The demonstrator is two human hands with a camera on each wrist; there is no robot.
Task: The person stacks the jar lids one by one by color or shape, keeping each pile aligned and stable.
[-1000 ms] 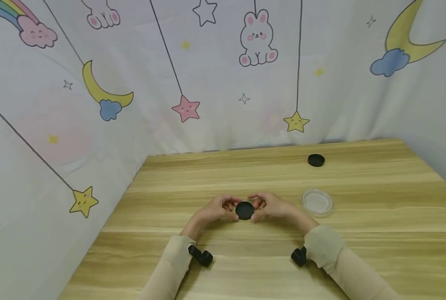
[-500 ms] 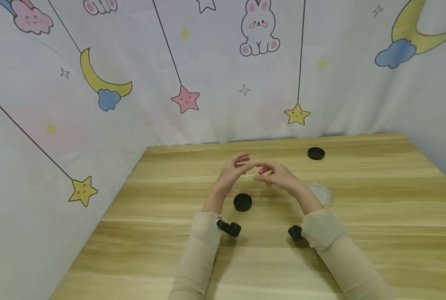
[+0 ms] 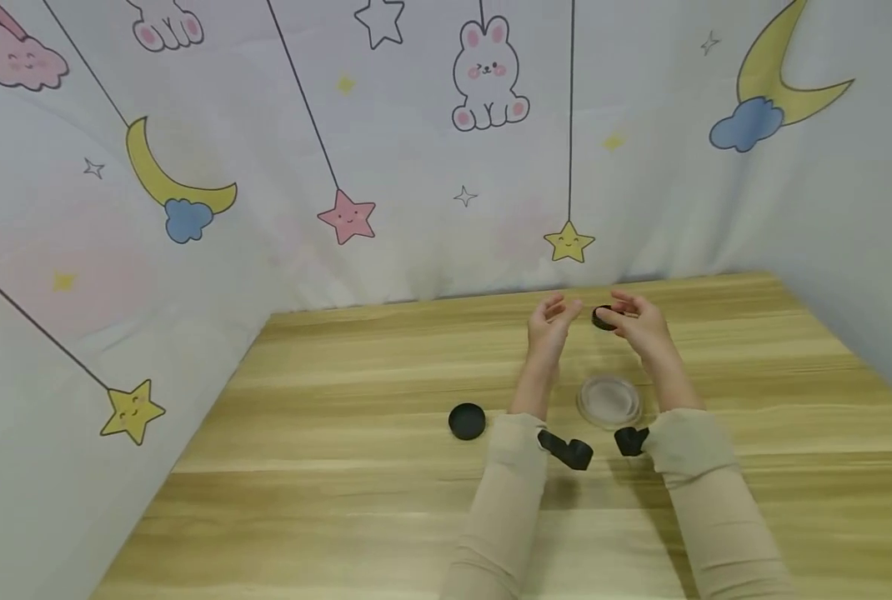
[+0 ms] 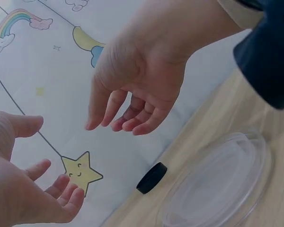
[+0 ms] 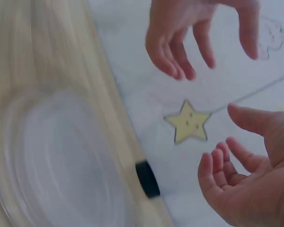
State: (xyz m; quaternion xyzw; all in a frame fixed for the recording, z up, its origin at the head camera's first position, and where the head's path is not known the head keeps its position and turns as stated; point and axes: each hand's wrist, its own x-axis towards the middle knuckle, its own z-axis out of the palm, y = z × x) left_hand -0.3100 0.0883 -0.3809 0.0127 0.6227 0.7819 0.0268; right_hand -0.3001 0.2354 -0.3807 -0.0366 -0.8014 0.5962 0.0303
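Over the far part of the table, my left hand [image 3: 548, 335] and right hand [image 3: 645, 332] face each other with relaxed, parted fingers and nothing between them. A small black round cap [image 3: 600, 322] lies between and below them, partly hidden by the right thumb in the head view. Both wrist views show this cap [image 4: 152, 178] on the table, apart from the fingers. Nearer me, between the forearms, sits a clear round plastic lid or shallow dish [image 3: 608, 402]. A second black round cap [image 3: 467, 422] lies to the left of my left forearm.
The wooden table [image 3: 326, 467] ends at a white printed curtain [image 3: 416, 250] just behind the far cap. More curtain hangs along the left and right sides. Each wrist carries a black camera [image 3: 566, 450].
Both hands have left the nearer black cap and moved forward and right, over the clear dish to the far cap. The nearer cap stays on the table.
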